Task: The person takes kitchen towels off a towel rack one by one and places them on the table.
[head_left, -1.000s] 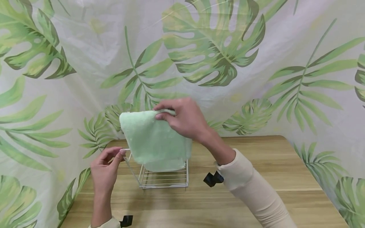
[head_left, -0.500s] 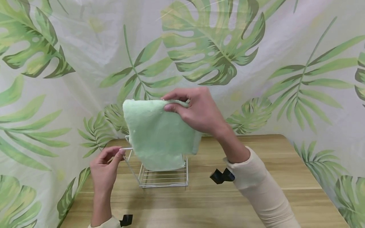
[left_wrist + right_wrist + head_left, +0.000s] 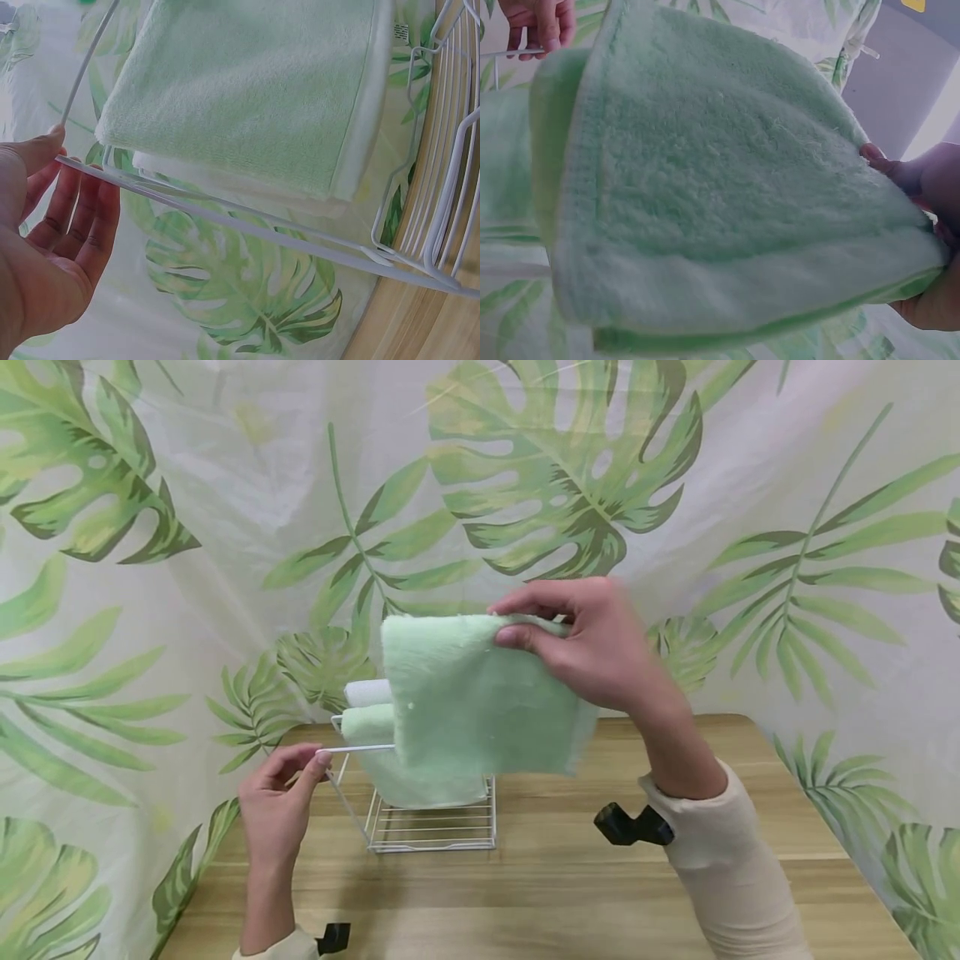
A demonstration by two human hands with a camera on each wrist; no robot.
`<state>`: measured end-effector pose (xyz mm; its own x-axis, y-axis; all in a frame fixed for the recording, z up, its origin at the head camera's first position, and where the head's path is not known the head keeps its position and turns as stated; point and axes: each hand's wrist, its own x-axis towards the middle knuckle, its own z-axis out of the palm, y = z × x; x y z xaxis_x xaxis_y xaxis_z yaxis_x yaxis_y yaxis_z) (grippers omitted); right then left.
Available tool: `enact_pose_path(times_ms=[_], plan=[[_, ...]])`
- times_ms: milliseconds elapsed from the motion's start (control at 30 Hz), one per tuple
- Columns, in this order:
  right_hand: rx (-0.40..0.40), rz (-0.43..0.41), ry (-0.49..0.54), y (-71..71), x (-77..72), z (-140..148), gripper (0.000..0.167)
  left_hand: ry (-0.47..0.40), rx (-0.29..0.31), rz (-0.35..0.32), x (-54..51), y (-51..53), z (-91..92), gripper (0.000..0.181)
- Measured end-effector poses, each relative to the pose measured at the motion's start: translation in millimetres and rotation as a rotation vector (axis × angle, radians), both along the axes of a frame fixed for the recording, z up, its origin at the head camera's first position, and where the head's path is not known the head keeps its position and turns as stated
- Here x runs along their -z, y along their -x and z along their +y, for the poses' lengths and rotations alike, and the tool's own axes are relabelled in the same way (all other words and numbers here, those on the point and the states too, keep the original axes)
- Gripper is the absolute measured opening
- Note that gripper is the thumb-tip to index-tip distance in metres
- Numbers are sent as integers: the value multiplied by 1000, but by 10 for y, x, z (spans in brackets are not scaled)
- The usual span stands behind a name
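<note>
A folded light green towel (image 3: 480, 702) hangs from my right hand (image 3: 600, 643), pinched at its top edge between thumb and fingers. In the right wrist view the towel (image 3: 720, 165) fills the middle, the hand (image 3: 922, 225) gripping its right end. My left hand (image 3: 281, 802) pinches the top left corner of a white wire rack (image 3: 431, 847); the left wrist view shows the fingers (image 3: 97, 217) at the corner of the rack's wire (image 3: 262, 236). Behind the held towel, a second green towel (image 3: 367, 722) and a white one (image 3: 366, 693) hang on the rack, partly hidden.
The rack stands on a wooden table (image 3: 637, 877). Behind the table hangs a leaf-patterned curtain (image 3: 262, 527). A black device (image 3: 633, 824) is strapped at the right wrist, another (image 3: 333, 937) at the left.
My right hand has moved up and to the right with the green towel, uncovering the green and white towels behind it. The left hand stays at the rack's corner.
</note>
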<state>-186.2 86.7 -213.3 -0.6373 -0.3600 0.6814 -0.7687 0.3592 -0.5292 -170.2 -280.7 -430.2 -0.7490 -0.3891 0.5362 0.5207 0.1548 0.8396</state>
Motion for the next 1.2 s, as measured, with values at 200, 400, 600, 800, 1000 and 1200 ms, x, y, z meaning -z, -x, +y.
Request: enact_pose_path(times_ms=[200, 400, 600, 800, 1000, 1200], plan=[[38, -35, -60, -53, 122, 226, 12, 4, 1, 0, 2, 17, 12, 15], [64, -100, -81, -72, 310, 390, 11, 7, -9, -23, 10, 26, 18, 17], [102, -178, -115, -124, 493, 522, 12, 18, -11, -33, 12, 38, 27, 16], [116, -245, -143, -139, 696, 644, 12, 11, 0, -40, -3, 54, 22, 15], [65, -313, -130, -153, 884, 763, 12, 2, 22, -37, -21, 42, -4, 13], [-33, -378, -110, -164, 1060, 838, 13, 35, 45, -14, -16, 20, -50, 14]])
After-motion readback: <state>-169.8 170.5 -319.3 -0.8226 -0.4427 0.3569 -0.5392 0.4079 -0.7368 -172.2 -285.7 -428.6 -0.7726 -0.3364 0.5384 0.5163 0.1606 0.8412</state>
